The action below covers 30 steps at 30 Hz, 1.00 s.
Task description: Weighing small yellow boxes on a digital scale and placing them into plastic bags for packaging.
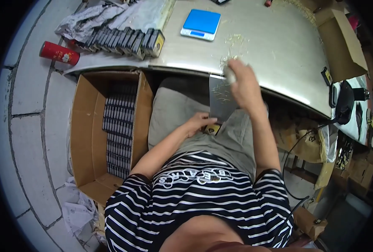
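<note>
A thin grey sheet (221, 94) slopes from the table edge down to my lap, with fine golden strands (222, 99) scattered on it. My left hand (198, 123) is closed at the sheet's lower end, fingertips against its edge. Just below those fingers is a small yellow-and-black box (212, 129); whether they also grip it is hard to see. My right hand (246, 86), smeared by motion, is at the sheet's top by the table edge, closed around a whitish object (230, 75) whose kind I cannot make out. More golden strands (237, 40) lie on the tabletop beyond it.
A blue-topped digital scale (201, 24) stands on the metal table (274, 63). To its left is a row of small dark boxes (125, 42), beside a red canister (59, 53). On my left an open carton (83, 143) holds stacked dark packs (120, 111). Another open carton (341, 42) is far right.
</note>
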### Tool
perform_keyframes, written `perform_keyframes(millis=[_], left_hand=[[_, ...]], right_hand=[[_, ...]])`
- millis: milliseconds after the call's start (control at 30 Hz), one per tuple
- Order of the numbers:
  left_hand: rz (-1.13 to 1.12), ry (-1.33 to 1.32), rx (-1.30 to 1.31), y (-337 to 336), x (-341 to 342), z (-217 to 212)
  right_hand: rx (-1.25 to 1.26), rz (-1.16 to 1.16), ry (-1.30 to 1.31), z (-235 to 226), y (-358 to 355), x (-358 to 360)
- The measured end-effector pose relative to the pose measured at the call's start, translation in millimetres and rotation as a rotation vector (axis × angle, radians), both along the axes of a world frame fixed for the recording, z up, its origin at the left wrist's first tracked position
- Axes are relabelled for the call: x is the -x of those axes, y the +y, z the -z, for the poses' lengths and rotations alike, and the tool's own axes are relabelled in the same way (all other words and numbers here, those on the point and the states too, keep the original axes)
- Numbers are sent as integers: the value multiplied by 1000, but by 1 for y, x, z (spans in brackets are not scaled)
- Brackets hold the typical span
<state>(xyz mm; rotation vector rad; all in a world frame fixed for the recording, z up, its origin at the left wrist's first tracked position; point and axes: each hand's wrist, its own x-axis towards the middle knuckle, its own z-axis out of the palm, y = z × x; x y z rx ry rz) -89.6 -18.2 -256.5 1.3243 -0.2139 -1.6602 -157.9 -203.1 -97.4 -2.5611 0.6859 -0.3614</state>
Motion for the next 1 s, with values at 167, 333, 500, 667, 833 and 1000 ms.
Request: perform_keyframes(millis=[167, 333, 500, 667, 833, 1000], left_hand=[[-109, 24, 197, -8, 12, 0], [-147, 74, 193, -4, 13, -2], [-11, 109, 303, 13, 0, -3], [-30, 208, 304, 10, -3, 6], [-97, 154, 268, 8, 3, 13], [20, 8, 189, 10, 6, 19]], right_hand=[[93, 8, -257, 30, -49, -19], [372, -186, -63, 33, 2, -7], [29, -136, -139, 8, 45, 38], [-246, -107, -239, 21, 46, 83], [-298, 55, -311, 70, 75, 87], [-329, -120, 69, 79, 92, 74]])
